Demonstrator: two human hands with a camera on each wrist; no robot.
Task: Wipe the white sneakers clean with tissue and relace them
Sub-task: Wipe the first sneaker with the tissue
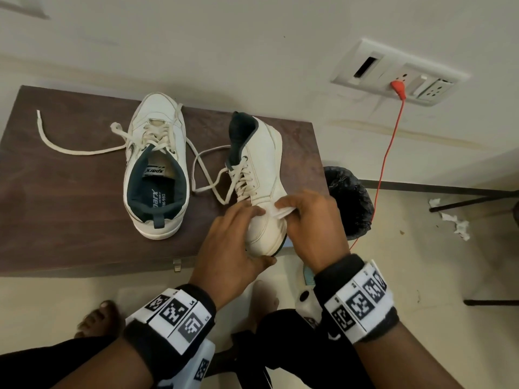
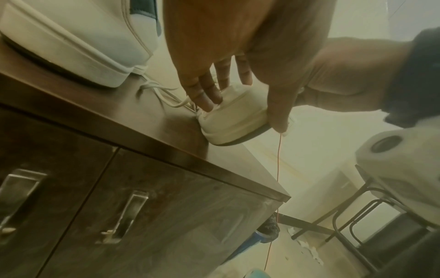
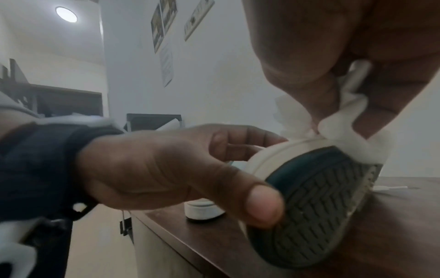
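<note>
Two white sneakers lie on a dark wooden cabinet top [image 1: 70, 192]. The right-hand sneaker [image 1: 261, 164] is tilted on its side, toe over the front edge. My left hand [image 1: 236, 240] grips its toe [image 2: 233, 120], fingers on top and thumb under the dark sole [image 3: 316, 205]. My right hand [image 1: 306, 217] pinches a crumpled white tissue [image 1: 280, 211] and presses it against the toe's side [image 3: 342, 120]. The other sneaker [image 1: 156, 164] stands upright to the left, its laces loose; one lace [image 1: 73, 148] trails across the top.
A black-lined bin [image 1: 351, 203] stands right of the cabinet. An orange cable [image 1: 389, 153] hangs from a wall socket [image 1: 401, 77]. Used tissue scraps [image 1: 455, 223] lie on the floor by black chair legs [image 1: 477, 197]. Cabinet door handles [image 2: 131, 214] are below the top.
</note>
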